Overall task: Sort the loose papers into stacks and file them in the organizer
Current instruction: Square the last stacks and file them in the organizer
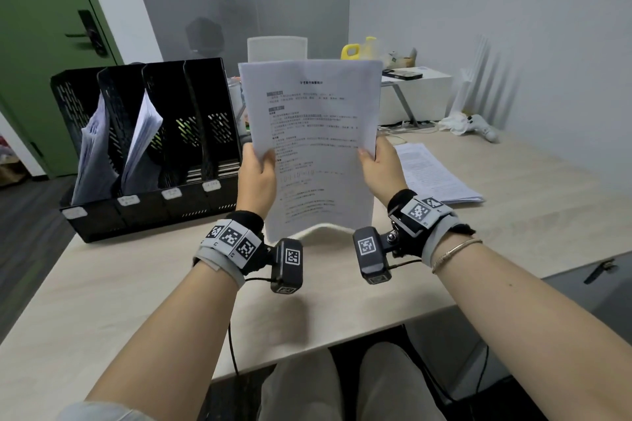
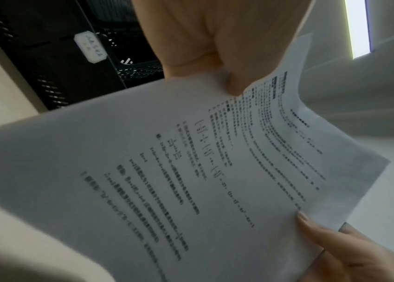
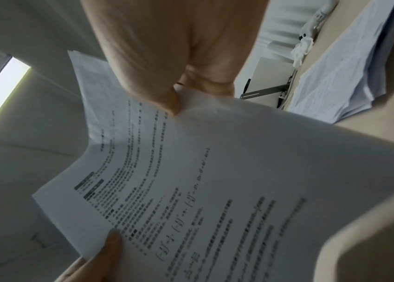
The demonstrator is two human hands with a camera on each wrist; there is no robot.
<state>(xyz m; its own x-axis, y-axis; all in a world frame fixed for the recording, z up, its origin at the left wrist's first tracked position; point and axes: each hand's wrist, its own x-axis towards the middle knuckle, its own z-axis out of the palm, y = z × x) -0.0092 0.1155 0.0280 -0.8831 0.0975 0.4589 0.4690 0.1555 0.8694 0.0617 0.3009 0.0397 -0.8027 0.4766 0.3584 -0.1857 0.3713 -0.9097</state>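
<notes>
I hold a thin stack of printed sheets upright above the table, its bottom edge curling near the tabletop. My left hand grips its left edge and my right hand grips its right edge, thumbs on the printed face. The same sheets fill the left wrist view and the sheets fill the right wrist view. A black four-slot mesh organizer stands to the left; its two left slots hold papers. A flat pile of loose papers lies to the right.
The light wooden table runs under both arms. A white chair back stands behind the held sheets. At the back right are a white cabinet with a phone and a yellow container. A green door is far left.
</notes>
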